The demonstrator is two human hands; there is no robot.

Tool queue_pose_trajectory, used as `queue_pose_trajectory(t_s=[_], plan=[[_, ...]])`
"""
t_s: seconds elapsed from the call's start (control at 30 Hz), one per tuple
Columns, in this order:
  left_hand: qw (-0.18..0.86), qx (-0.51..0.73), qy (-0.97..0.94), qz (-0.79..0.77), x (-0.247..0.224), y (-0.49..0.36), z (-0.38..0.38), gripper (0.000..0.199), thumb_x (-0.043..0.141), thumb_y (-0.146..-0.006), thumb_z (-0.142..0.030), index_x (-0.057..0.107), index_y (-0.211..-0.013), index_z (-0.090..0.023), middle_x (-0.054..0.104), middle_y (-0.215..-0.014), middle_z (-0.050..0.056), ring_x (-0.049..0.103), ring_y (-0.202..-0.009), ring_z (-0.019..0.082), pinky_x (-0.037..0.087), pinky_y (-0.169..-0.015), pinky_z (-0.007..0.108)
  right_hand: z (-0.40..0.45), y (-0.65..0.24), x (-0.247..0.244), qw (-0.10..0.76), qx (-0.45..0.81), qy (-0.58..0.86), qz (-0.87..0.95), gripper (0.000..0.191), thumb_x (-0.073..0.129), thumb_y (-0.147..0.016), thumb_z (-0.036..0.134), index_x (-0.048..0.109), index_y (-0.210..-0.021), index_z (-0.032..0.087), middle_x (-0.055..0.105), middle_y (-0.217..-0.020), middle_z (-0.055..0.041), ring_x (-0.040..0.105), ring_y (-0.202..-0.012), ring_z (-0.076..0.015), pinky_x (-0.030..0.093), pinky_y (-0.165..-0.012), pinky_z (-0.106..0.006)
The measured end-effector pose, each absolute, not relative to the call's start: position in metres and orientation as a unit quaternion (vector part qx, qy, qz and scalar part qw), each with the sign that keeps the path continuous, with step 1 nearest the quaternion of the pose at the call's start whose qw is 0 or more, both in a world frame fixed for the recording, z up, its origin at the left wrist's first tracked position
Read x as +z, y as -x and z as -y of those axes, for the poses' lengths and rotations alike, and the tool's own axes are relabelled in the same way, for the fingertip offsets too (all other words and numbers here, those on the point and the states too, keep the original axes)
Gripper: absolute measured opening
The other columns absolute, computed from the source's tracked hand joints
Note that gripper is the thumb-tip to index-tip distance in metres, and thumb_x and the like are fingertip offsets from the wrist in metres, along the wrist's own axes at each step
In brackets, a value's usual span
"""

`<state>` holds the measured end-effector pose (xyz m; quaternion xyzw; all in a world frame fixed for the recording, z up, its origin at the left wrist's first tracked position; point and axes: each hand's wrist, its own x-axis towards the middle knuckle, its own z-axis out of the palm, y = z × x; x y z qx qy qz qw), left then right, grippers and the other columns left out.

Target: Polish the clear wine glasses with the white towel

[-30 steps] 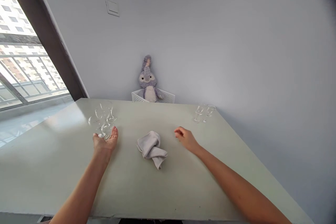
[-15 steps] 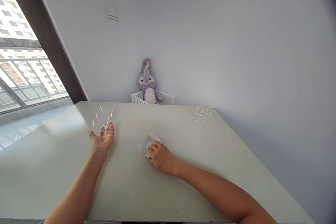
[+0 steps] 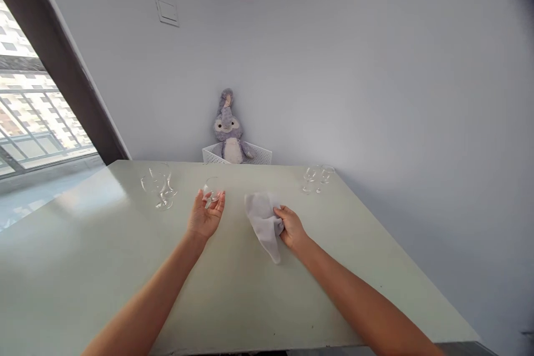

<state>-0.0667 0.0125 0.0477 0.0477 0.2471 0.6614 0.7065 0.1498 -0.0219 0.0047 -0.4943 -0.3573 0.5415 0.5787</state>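
Palm up, my left hand (image 3: 207,214) holds a small clear glass (image 3: 211,190) in its fingers, above the middle of the pale green table (image 3: 225,295). To the right, my right hand (image 3: 291,226) pinches a light grey cloth (image 3: 264,219) by its right side, and the cloth hangs down in folds. Cloth and glass are apart. Clear stemmed glasses (image 3: 161,186) stand close together on the left of the table. More stemmed glasses (image 3: 310,175) are at the far right.
Beyond the table's back edge, a grey plush toy (image 3: 228,128) sits in a white perforated basket (image 3: 262,156) against the wall. A window (image 3: 37,117) is at the left, and a switch (image 3: 168,11) is on the wall.
My left hand has moved right from the left group and now holds a glass. My right hand has lifted the cloth off the table and shifted right. The view has shifted slightly.
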Motion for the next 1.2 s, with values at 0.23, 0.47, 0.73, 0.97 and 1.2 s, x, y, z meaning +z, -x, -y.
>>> queue_pose_trajectory(t_s=[0.23, 0.47, 0.73, 0.97, 1.2], plan=[[0.731, 0.613, -0.191, -0.232, 0.023, 0.019, -0.021, 0.016, 0.062, -0.074, -0.025, 0.052, -0.085, -0.017, 0.06, -0.102, 0.007, 0.058, -0.099, 0.019, 0.048, -0.085, 0.031, 0.026, -0.184, 0.005, 0.674, 0.549, 0.442, 0.221, 0.029, 0.063, -0.066, 0.037, 0.055, -0.088, 0.02, 0.064, -0.09, -0.0046, 0.06, -0.079, -0.02, 0.049, -0.064, -0.031], [0.695, 0.615, -0.282, -0.242, 0.006, 0.011, -0.008, 0.031, 0.062, -0.074, -0.034, 0.049, -0.102, -0.027, 0.054, -0.116, 0.002, 0.055, -0.106, 0.02, 0.04, -0.094, 0.036, 0.053, -0.195, 0.035, 0.747, 0.266, 0.498, 0.351, 0.026, 0.05, -0.079, 0.043, 0.056, -0.092, 0.021, 0.058, -0.083, -0.0025, 0.054, -0.077, -0.0162, 0.044, -0.065, -0.026], [0.674, 0.583, -0.376, -0.254, 0.012, -0.01, 0.027, 0.035, 0.062, -0.074, -0.03, 0.045, -0.104, -0.028, 0.046, -0.126, 0.005, 0.05, -0.111, 0.021, 0.042, -0.089, 0.034, 0.083, -0.135, 0.026, 0.531, 0.44, 0.431, 0.582, 0.043, 0.04, -0.086, 0.042, 0.042, -0.125, 0.023, 0.058, -0.077, -0.0019, 0.054, -0.071, -0.0159, 0.043, -0.066, -0.027], [0.675, 0.525, -0.445, -0.266, 0.009, -0.004, 0.028, 0.037, 0.063, -0.071, -0.035, 0.046, -0.102, -0.023, 0.057, -0.103, 0.006, 0.059, -0.081, 0.016, 0.047, -0.07, 0.028, 0.083, -0.14, 0.022, 0.491, 0.494, 0.384, 0.606, 0.041, 0.045, -0.085, 0.038, 0.043, -0.123, 0.024, 0.055, -0.068, 0.0007, 0.052, -0.057, -0.0132, 0.044, -0.06, -0.028], [0.647, 0.468, -0.556, -0.23, 0.012, -0.002, 0.031, 0.04, 0.062, -0.072, -0.03, 0.049, -0.109, -0.022, 0.058, -0.09, 0.005, 0.055, -0.07, 0.014, 0.046, -0.063, 0.026, 0.068, -0.149, 0.01, 0.484, 0.541, 0.378, 0.574, 0.03, 0.06, -0.074, 0.039, 0.059, -0.098, 0.02, 0.062, -0.075, -0.0037, 0.058, -0.065, -0.0171, 0.048, -0.053, -0.028]])
